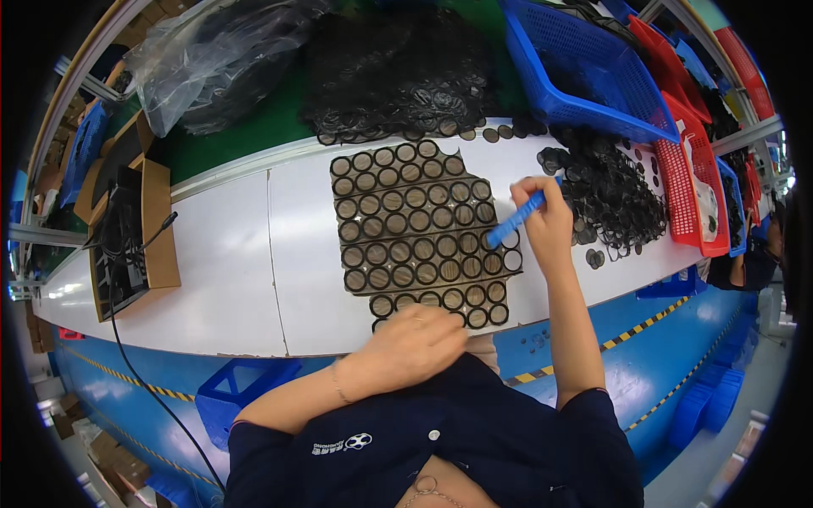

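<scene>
Several brown cardboard strips punched with black-rimmed round rings make up the ring sheet (406,212) lying flat on the white bench (220,279). My right hand (546,218) grips a blue pen-shaped tool (515,222); whether it is a marker or a knife I cannot make out. Its lower tip reaches the sheet's right side, by the last rings. Over the near rows rests my left hand (415,340), back up, its fingers bent and close together. The fingertips' undersides are hidden, along with anything pinched there.
Loose black rings and discs (614,199) lie heaped at the right. Behind them stand a blue basket (593,110) and a red basket (677,186). A black pile (394,68) and clear plastic bag (220,63) lie at the back. At the left, a cardboard box (161,220) holds black equipment and a cable.
</scene>
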A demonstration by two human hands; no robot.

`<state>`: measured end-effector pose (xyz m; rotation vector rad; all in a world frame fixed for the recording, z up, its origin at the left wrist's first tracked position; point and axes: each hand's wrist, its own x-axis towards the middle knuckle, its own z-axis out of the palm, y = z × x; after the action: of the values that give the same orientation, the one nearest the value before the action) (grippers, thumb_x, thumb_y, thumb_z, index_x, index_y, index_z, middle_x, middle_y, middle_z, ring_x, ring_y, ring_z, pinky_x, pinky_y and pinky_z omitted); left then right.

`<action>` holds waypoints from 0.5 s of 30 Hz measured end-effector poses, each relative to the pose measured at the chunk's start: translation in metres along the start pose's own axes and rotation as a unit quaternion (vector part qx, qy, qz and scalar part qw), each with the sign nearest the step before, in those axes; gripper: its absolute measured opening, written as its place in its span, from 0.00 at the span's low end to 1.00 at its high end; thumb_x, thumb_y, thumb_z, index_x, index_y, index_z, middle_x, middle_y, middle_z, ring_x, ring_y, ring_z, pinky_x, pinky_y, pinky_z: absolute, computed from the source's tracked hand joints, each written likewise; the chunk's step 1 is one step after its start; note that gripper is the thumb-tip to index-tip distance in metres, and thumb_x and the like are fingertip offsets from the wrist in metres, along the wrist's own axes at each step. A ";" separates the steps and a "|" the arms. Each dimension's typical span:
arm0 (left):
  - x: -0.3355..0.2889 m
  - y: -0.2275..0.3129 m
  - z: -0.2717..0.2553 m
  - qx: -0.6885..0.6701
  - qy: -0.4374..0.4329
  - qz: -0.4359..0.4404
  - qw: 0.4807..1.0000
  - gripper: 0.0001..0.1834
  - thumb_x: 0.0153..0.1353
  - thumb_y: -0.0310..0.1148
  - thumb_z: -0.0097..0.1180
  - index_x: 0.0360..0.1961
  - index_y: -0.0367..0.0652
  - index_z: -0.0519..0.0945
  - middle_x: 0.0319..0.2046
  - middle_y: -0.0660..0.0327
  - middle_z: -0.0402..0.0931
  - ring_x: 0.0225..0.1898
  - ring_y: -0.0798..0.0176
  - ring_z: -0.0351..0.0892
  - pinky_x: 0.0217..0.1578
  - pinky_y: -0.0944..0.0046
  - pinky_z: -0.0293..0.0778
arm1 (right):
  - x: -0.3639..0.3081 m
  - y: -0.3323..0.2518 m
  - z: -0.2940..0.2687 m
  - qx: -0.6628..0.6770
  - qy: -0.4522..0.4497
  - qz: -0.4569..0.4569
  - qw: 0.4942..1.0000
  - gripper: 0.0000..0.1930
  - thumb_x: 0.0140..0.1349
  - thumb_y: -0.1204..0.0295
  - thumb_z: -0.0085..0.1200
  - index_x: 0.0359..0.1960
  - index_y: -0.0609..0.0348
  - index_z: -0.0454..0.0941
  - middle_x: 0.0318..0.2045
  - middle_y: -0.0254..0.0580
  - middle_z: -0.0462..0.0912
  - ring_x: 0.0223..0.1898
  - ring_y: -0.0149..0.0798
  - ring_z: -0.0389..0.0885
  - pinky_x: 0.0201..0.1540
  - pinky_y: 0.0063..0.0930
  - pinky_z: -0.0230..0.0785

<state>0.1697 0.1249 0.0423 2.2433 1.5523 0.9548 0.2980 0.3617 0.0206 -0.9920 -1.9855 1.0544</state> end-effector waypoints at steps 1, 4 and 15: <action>-0.016 -0.007 -0.009 0.028 0.034 -0.018 0.999 0.20 0.47 0.32 0.70 0.42 0.42 0.79 0.43 0.59 0.77 0.45 0.55 0.76 0.44 0.57 0.72 | -0.028 -0.001 -0.006 0.053 -0.010 0.006 0.999 0.08 0.65 0.71 0.60 0.37 0.62 0.76 0.31 0.42 0.82 0.29 0.36 0.80 0.35 0.27 0.72; -0.053 -0.008 -0.022 0.074 -0.016 -0.079 0.994 0.20 0.48 0.33 0.70 0.42 0.43 0.79 0.43 0.59 0.76 0.46 0.54 0.74 0.46 0.54 0.69 | -0.082 0.016 -0.012 -0.034 -0.049 -0.074 0.995 0.08 0.69 0.69 0.55 0.42 0.61 0.77 0.36 0.41 0.85 0.35 0.31 0.83 0.36 0.22 0.73; -0.013 -0.019 -0.010 0.075 0.020 -0.015 0.997 0.19 0.51 0.28 0.67 0.46 0.42 0.79 0.47 0.58 0.75 0.51 0.54 0.74 0.54 0.46 0.69 | -0.112 0.000 -0.039 0.011 0.003 0.027 1.000 0.18 0.76 0.65 0.41 0.52 0.66 0.79 0.37 0.41 0.82 0.35 0.32 0.79 0.41 0.23 0.71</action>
<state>0.1461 0.1188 0.0349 2.3072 1.7231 0.9075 0.3847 0.2802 0.0157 -1.0422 -1.9479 1.0979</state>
